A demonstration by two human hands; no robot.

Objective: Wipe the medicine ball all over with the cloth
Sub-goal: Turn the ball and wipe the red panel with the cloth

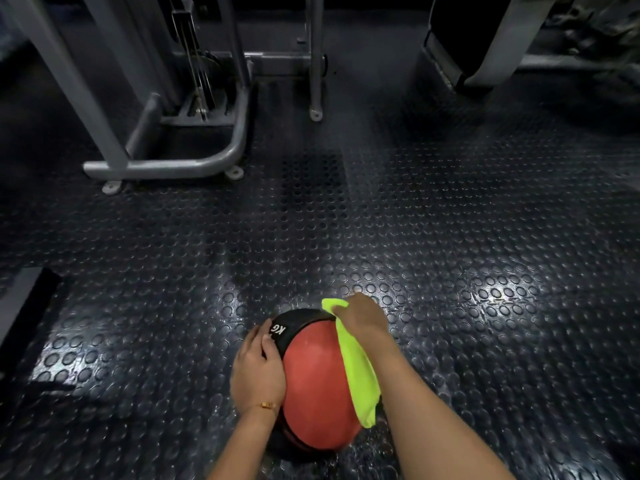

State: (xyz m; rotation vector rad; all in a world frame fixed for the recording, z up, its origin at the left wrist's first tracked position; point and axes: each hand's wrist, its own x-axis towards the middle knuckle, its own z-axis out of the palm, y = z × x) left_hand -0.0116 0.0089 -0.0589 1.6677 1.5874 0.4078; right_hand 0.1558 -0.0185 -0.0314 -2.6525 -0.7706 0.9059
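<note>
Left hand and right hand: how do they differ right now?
The left hand rests bare on the medicine ball's left side; the right hand holds the yellow-green cloth against its upper right. The left wrist wears a bracelet; the right shows none. Both are on the ball.

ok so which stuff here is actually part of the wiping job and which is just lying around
Part of the job:
- medicine ball, red and black, on the floor
- cloth, yellow-green, draped on the ball's right side
- right hand, gripping the cloth
- left hand, resting on the ball's left side

Just there:
- grey machine frame
- studded floor
- dark slab, left edge
</note>
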